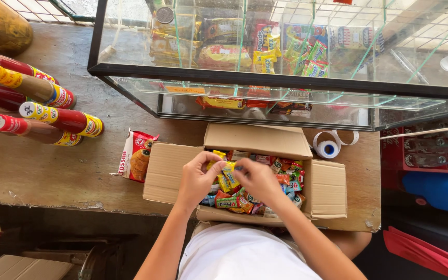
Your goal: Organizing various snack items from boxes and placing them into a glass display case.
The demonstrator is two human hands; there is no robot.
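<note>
Both hands, left hand (pixel 197 178) and right hand (pixel 256 179), pinch one yellow candy packet (pixel 227 171) between their fingers, directly above the open cardboard box (pixel 172 173) on the table (pixel 42 166).

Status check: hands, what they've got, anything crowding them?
Left hand and right hand both pinching yellow sachets, grip shut. Held over open cardboard box full of mixed candy packets. Nothing crowding; biscuit pack lies left of box.
</note>
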